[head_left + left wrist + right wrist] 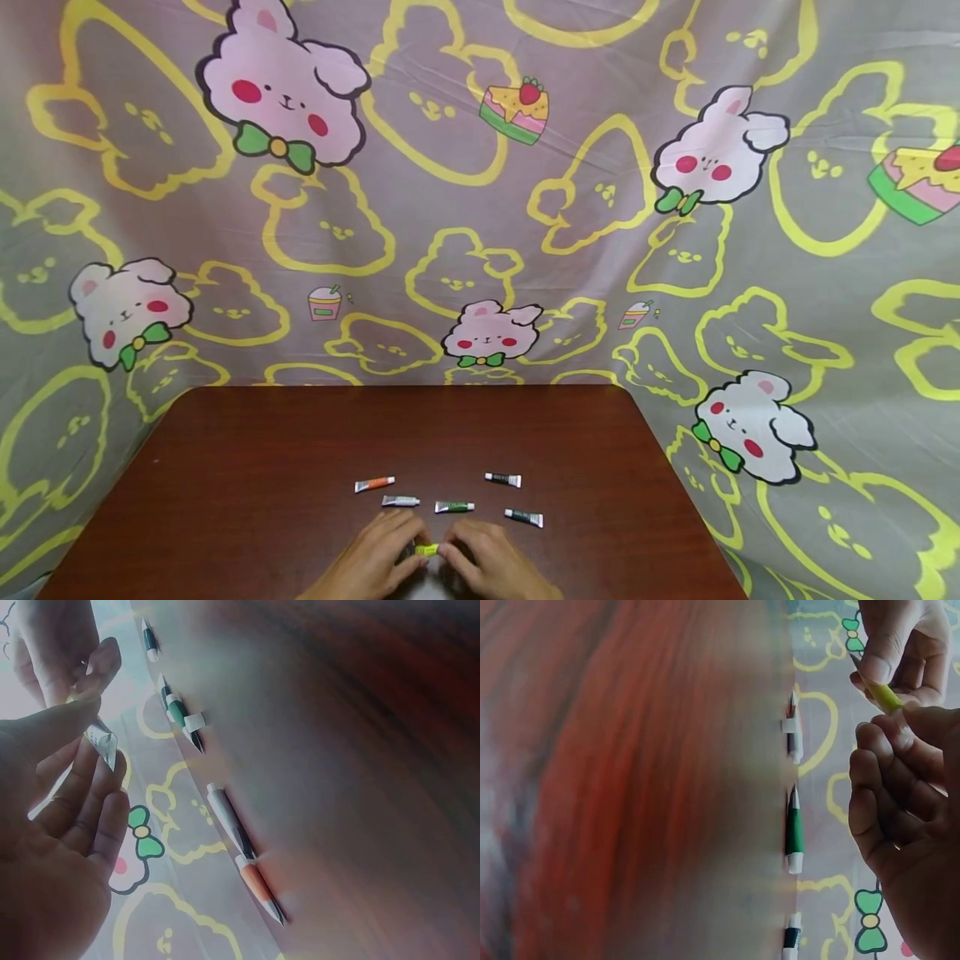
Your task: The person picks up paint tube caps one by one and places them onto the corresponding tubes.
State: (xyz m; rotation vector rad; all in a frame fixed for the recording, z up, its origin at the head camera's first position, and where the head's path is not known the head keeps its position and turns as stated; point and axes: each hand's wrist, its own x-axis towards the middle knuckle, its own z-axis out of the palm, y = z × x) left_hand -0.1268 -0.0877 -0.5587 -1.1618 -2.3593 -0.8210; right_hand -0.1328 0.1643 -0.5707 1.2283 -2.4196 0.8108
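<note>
Near the table's front edge in the head view, my left hand (378,554) pinches a small yellow paint tube (427,550) between thumb and fingers. From the other side, my right hand (495,560) pinches its cap end with thumb and forefinger, so the cap is mostly hidden. In the left wrist view the tube's flat silver crimped end (103,744) pokes out past my left thumb. The tube's yellow body (883,697) shows between both hands in the right wrist view. Just beyond the hands lies a green paint tube (454,507).
On the brown table (300,433), an orange tube (374,484) and a silver-white tube (401,502) lie left of the green one. To its right are a black tube (502,479) and a dark green tube (524,517). A rabbit-patterned curtain (570,167) hangs around the table.
</note>
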